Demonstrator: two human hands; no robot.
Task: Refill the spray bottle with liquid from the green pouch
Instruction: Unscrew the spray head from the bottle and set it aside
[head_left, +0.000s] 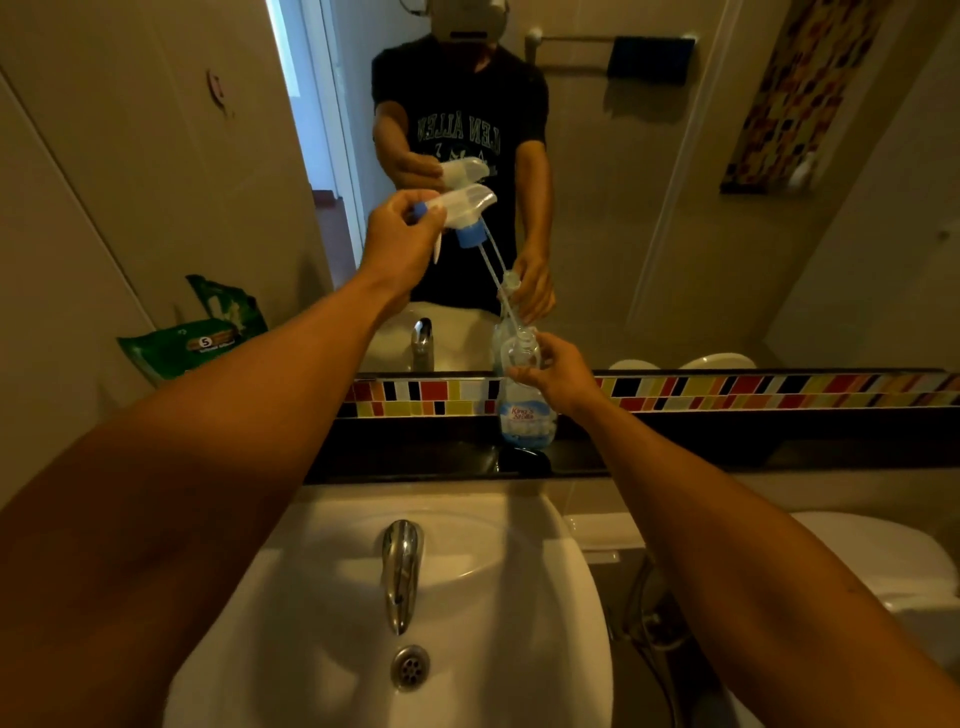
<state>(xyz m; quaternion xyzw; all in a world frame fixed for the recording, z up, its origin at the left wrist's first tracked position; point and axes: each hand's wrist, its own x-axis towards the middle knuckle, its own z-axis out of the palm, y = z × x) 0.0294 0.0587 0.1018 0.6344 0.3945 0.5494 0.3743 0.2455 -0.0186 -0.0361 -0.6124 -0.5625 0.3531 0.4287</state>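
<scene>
Bottle (524, 400) was steadied on the surface (727, 457) by the right hand (553, 376), grip closed round its neck. Sprayer head (457, 208) was pinched and held high in the left hand (402, 234), likely so the dip tube (498, 280) cleared the opening. Green pouch (192, 343) was left unheld by the wall.

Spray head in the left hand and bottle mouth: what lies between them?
In the head view, only the thin dip tube spans from the spray head in the left hand down to the bottle, held by the right hand.

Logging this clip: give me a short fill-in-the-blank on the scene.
1. The left hand holds the spray head, lifted ____ the bottle.
2. The right hand steadies the bottle near its ____.
3. The green pouch lies to the ____ of the faucet.

Missing: off; neck; left
</scene>
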